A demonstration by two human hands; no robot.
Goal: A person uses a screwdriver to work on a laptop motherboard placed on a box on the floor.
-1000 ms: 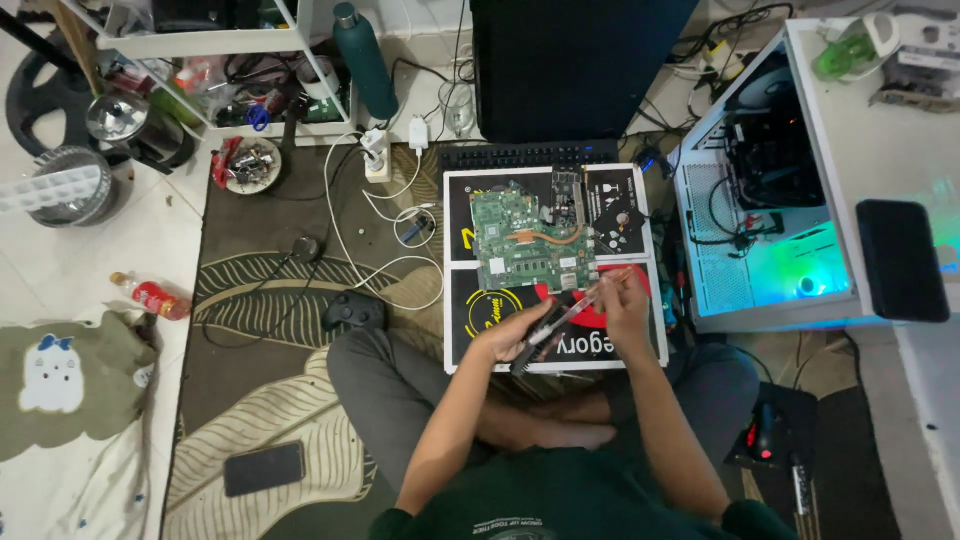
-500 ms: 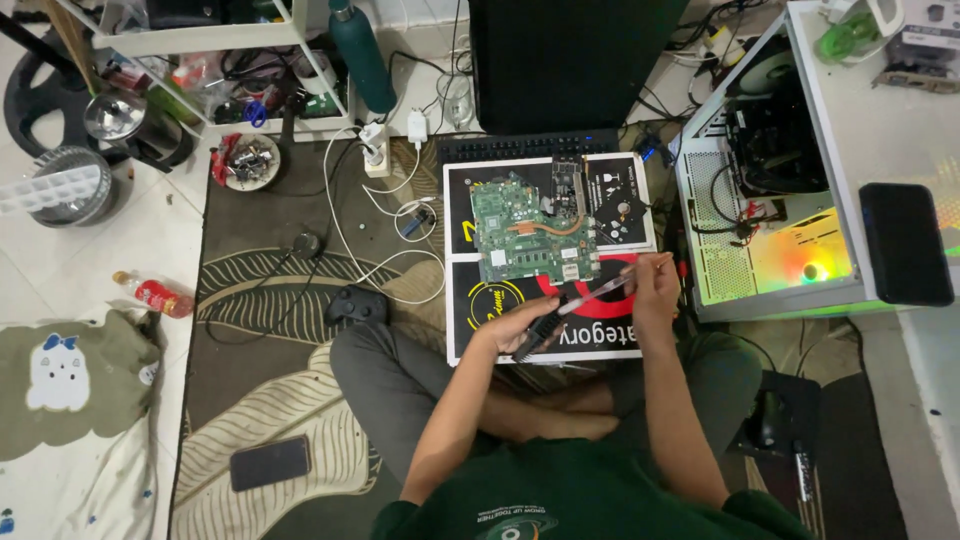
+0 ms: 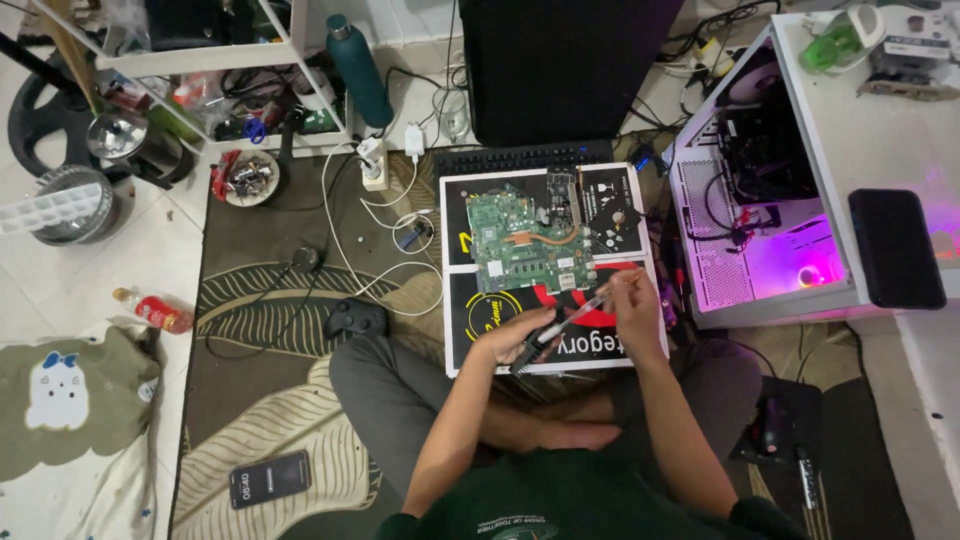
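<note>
You have the green circuit board laid bare on the black box, both your left hand and right hand closed around a slim syringe just short of it, nothing applied yet

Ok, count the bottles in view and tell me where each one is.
2. A tall dark green bottle stands by the white shelf at the top; a small red bottle lies on the floor at the left. Others may be hidden in the shelf clutter.

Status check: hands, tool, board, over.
Left hand and right hand both grip a thin tool. Green board lies just beyond on a box. Nothing between.
</note>
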